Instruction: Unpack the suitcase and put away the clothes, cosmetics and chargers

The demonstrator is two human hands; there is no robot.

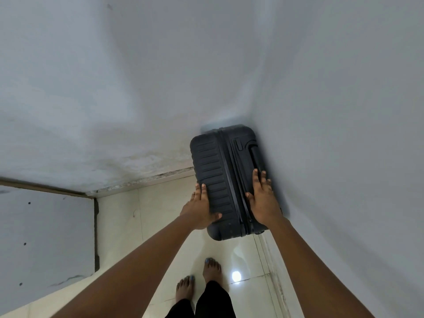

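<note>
Standing in the corner where two pale grey walls (137,76) meet, a black hard-shell suitcase with a ribbed plastic shell (220,171) is closed and upright, with both hands on it. The left hand (199,207) lies flat against the ribbed side panel, fingers straight and pointing up, the thumb spread over the lower part of the shell. The right hand (261,198) rests on the other side of the zip line, its straight fingers reaching to the lower end of the black carry handle (255,158); the fingers do not curl around it. The two hands are apart, with the dark zip seam between them. No brand, label or other writing can be read on the shell.

Below the hands, two bare feet with blue-painted toenails (197,281) stand on a glossy cream tiled floor (160,214), which shows a bright round light reflection (236,276) near the right foot. Left of the left arm there is a flat grey panel with small dark holes (46,237).
</note>
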